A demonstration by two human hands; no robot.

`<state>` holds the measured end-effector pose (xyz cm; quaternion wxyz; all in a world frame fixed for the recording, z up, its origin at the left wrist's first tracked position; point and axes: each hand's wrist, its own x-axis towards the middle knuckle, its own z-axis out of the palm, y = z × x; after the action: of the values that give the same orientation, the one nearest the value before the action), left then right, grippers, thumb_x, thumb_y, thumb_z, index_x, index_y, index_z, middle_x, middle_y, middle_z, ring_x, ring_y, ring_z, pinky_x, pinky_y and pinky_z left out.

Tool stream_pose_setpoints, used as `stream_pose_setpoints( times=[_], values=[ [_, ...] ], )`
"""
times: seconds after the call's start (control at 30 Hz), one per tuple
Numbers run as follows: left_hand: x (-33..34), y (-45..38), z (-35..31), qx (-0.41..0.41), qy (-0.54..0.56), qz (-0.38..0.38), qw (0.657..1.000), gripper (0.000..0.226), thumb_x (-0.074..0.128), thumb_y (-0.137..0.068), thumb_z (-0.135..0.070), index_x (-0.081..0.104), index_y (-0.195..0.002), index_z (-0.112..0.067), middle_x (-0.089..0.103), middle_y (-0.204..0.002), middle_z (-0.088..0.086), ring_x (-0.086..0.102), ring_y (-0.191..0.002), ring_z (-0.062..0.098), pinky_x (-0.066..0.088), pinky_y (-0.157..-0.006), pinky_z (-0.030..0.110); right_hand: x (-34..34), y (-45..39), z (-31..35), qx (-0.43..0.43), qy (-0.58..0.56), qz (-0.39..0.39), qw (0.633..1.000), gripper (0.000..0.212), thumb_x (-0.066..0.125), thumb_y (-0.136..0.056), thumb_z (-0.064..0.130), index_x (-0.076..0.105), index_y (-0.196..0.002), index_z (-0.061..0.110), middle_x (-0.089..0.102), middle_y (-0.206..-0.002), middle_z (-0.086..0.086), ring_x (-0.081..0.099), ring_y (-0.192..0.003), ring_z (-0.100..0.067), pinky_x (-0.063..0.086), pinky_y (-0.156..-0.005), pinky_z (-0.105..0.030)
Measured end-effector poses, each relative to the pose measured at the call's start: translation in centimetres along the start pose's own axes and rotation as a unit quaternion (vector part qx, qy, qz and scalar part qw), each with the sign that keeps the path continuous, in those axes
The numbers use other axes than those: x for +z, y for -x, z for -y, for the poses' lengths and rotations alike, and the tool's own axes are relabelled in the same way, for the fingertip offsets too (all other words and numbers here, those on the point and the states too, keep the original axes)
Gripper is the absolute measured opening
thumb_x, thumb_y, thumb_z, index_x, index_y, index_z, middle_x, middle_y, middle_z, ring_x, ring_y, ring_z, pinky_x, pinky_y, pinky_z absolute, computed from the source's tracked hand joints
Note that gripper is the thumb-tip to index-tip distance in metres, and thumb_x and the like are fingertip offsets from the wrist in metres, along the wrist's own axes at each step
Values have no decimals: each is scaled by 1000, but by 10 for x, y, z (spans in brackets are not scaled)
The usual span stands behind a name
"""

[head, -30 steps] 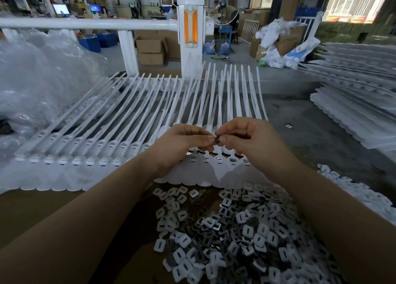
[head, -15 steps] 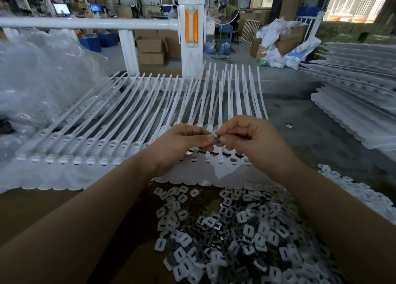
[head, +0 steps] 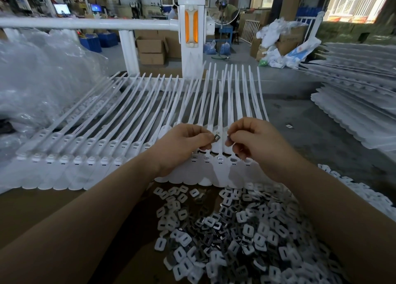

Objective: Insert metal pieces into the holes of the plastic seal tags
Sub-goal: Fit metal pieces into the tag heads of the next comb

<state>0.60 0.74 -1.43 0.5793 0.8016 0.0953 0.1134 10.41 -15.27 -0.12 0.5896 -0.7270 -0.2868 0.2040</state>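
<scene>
A long row of white plastic seal tags (head: pixel 90 146) lies across the table, heads toward me, tails fanning away. Above the middle of the row, my left hand (head: pixel 182 142) pinches a small dark metal piece (head: pixel 217 137) at its fingertips. My right hand (head: pixel 255 140) is a short gap to the right, its fingers curled and pinching something small and dark that I cannot make out clearly. A heap of small metal pieces (head: pixel 235 230), grey and white with slots, lies on the brown surface just below my forearms.
Stacks of more white seal tags (head: pixel 353 103) lie at the right. Crumpled clear plastic bags (head: pixel 38 80) fill the left. A white railing with a post (head: pixel 191 37) stands behind the table, with cardboard boxes (head: pixel 151 50) and people working beyond.
My two hands, which met fingertip to fingertip, have drawn apart. The left now holds the metal piece alone, a little gap from the right.
</scene>
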Motion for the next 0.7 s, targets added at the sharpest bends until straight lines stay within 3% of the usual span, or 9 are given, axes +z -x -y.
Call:
stream_pose_setpoints(
  times=[0.07,0.17,0.27,0.37,0.43,0.57,0.7],
  values=[
    [2,1,0,4,-20,-8,1000,20,61,-95,-26,72,-78,-24,69,-73,-9,59,-73,7,46,-79,26,0,0,1,58,-39,10,998,24,45,-87,-5,64,-81,8,63,-63,-3,51,-50,-9,41,-44,-22],
    [5,1,-1,17,-46,-6,999,19,62,-95,-28,71,-79,-21,66,-75,1,49,-70,21,44,-68,32,-1,-2,2,121,-89,23,988,18,50,-87,1,66,-82,6,61,-60,-3,49,-49,-11,40,-42,-22],
    [8,1,-2,32,-72,-2,997,20,61,-95,-29,69,-78,-22,59,-70,5,44,-61,18,39,-53,22,-2,-1,2,128,-54,49,989,8,65,-89,12,65,-85,5,60,-61,-3,49,-49,-9,39,-42,-21],
    [9,1,-1,38,-85,1,996,21,61,-95,-27,68,-76,-23,54,-59,-4,40,-51,11,35,-45,16,-1,0,1,109,-12,54,992,11,68,-89,13,68,-87,2,60,-61,-1,49,-49,-7,41,-43,-19],
    [9,0,-1,33,-76,2,997,20,62,-94,-29,68,-76,-23,54,-57,-8,39,-48,7,35,-45,14,-2,0,1,107,-6,50,993,12,68,-89,13,69,-88,2,60,-63,-1,49,-49,-6,40,-44,-18],
    [7,-2,-1,30,-58,17,998,18,66,-91,-35,70,-84,-19,55,-69,7,37,-54,18,32,-49,23,-5,0,3,111,-15,50,992,10,67,-89,12,69,-90,2,59,-65,-2,46,-49,-5,38,-43,-18],
    [7,-3,-2,18,-42,24,999,19,68,-90,-28,69,-88,-10,54,-72,9,39,-57,19,33,-50,23,-3,3,7,129,-64,29,989,10,62,-92,8,68,-93,1,59,-67,-4,47,-53,-9,40,-49,-21]
  ],
)
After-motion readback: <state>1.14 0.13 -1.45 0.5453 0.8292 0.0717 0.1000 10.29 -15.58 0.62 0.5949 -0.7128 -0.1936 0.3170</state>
